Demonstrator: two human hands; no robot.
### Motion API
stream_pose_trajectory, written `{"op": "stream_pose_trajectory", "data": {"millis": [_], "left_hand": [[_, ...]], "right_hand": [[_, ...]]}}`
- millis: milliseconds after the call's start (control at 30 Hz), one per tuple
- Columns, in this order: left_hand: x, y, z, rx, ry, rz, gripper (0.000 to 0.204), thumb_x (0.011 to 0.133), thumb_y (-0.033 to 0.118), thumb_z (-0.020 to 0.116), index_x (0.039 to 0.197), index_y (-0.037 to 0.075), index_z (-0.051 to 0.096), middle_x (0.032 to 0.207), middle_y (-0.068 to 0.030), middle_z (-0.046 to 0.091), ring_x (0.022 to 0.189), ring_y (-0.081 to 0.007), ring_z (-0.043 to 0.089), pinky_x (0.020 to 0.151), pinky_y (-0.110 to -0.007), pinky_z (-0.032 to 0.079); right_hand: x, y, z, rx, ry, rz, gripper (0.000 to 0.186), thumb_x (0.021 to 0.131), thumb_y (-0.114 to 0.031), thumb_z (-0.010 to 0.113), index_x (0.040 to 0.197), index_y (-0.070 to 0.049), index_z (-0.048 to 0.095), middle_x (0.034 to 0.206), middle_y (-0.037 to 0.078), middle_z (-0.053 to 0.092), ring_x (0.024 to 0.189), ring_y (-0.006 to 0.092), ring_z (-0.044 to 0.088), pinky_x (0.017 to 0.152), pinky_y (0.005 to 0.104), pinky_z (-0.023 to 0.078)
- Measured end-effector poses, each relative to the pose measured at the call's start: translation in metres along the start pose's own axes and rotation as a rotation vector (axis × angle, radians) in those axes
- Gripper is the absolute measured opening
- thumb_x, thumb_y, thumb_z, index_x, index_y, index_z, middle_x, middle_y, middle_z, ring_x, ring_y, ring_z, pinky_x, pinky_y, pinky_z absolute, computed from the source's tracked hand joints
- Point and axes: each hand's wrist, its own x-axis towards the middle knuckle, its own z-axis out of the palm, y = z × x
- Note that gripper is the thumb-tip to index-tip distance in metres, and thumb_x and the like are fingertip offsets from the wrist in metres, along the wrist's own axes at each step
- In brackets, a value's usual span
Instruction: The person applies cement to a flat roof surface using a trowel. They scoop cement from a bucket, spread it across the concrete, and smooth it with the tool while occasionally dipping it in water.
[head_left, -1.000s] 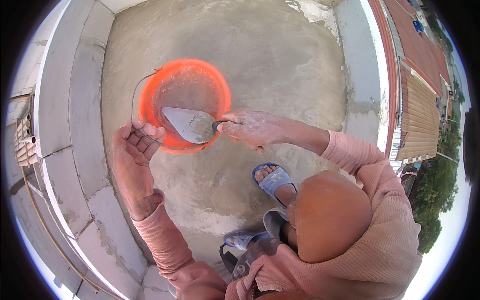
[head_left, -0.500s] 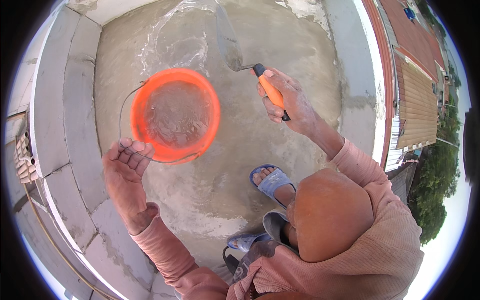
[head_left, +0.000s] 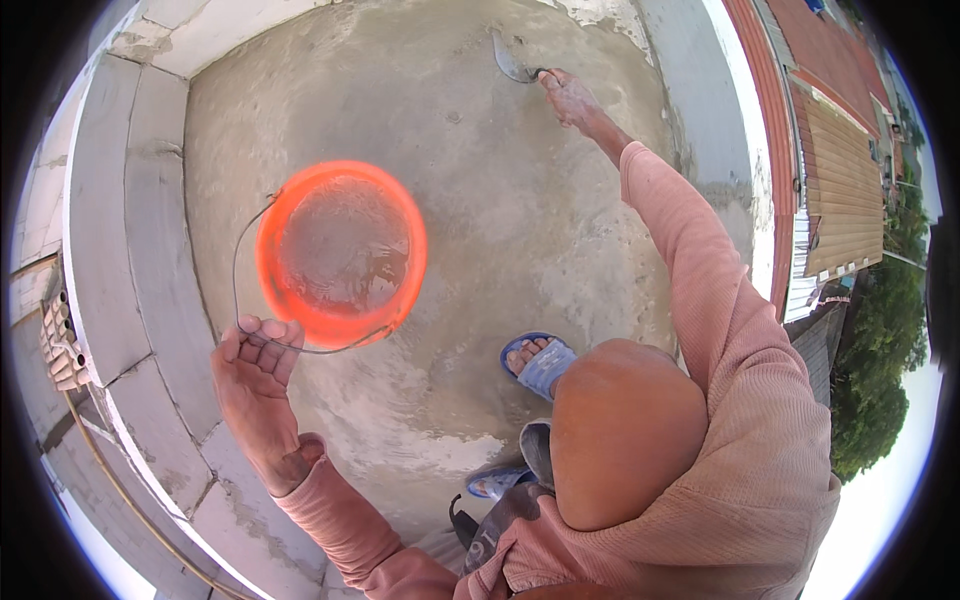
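My left hand has its fingers curled round the thin wire handle of an orange bucket. Cloudy grey water lies inside the bucket, well below the rim. My right arm reaches far forward, and my right hand is closed on a trowel. Its metal blade is low over the wet cement floor near the far wall; whether it touches cannot be made out. The trowel's grip is mostly hidden in my fist.
Low grey block walls border the floor at left, with another wall at right. My sandalled foot and bent knee are at lower right. Beyond the left wall are stacked hollow bricks; roofs lie off to the right.
My right hand has carried the trowel away from beside the bucket, forward to the far floor. The splash of water in the air is gone. In view, the bucket sits slightly lower.
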Motion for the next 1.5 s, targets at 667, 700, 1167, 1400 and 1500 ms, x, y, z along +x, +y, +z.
{"op": "stream_pose_trajectory", "data": {"millis": [667, 700, 1167, 1400, 1500], "left_hand": [[0.000, 0.000, 0.000, 0.011, -0.057, -0.024, 0.025, 0.104, 0.028, 0.047, 0.106, 0.005, 0.056, 0.096, -0.0065, 0.064, 0.094, -0.0202, 0.066, 0.098, -0.041, 0.053], [0.000, 0.001, 0.000, 0.012, -0.057, -0.022, 0.025, 0.104, 0.028, 0.047, 0.106, 0.005, 0.056, 0.096, -0.0065, 0.064, 0.094, -0.0202, 0.066, 0.098, -0.041, 0.053], [-0.002, -0.005, -0.009, -0.034, 0.069, -0.048, 0.025, 0.104, 0.027, 0.047, 0.108, 0.005, 0.057, 0.095, -0.0051, 0.063, 0.093, -0.0189, 0.065, 0.098, -0.040, 0.052], [-0.005, 0.000, -0.003, 0.043, 0.026, -0.022, 0.026, 0.105, 0.029, 0.046, 0.109, 0.005, 0.056, 0.096, -0.0049, 0.062, 0.091, -0.0178, 0.065, 0.098, -0.039, 0.052], [0.002, -0.009, 0.003, 0.005, -0.012, -0.017, 0.025, 0.104, 0.028, 0.047, 0.109, 0.006, 0.056, 0.094, -0.0046, 0.062, 0.091, -0.0176, 0.065, 0.097, -0.039, 0.052]], "right_hand": [[-0.017, 0.015, -0.069, 0.164, -0.047, 0.147, 0.034, 0.100, -0.040, 0.050, 0.099, -0.006, 0.055, 0.084, 0.004, 0.050, 0.046, 0.0094, 0.036, 0.042, 0.0291, 0.033], [-0.009, 0.026, -0.086, 0.199, 0.047, 0.173, 0.034, 0.100, -0.040, 0.050, 0.097, -0.006, 0.055, 0.085, 0.004, 0.050, 0.046, 0.0092, 0.035, 0.042, 0.0288, 0.033], [-0.126, 0.052, -0.111, 0.244, 0.136, 0.389, 0.030, 0.100, -0.038, 0.053, 0.110, -0.010, 0.057, 0.084, 0.003, 0.051, 0.047, 0.0078, 0.037, 0.039, 0.0258, 0.029], [0.052, 0.072, -0.140, 0.272, 0.288, 0.347, 0.023, 0.095, -0.028, 0.056, 0.093, -0.005, 0.057, 0.065, 0.003, 0.046, 0.044, 0.0123, 0.041, 0.037, 0.0298, 0.031], [0.131, 0.099, -0.156, -0.710, 0.172, 0.080, 0.018, 0.089, -0.020, 0.059, 0.078, -0.007, 0.054, 0.058, 0.005, 0.047, 0.045, 0.0145, 0.046, 0.038, 0.0325, 0.035]]}}
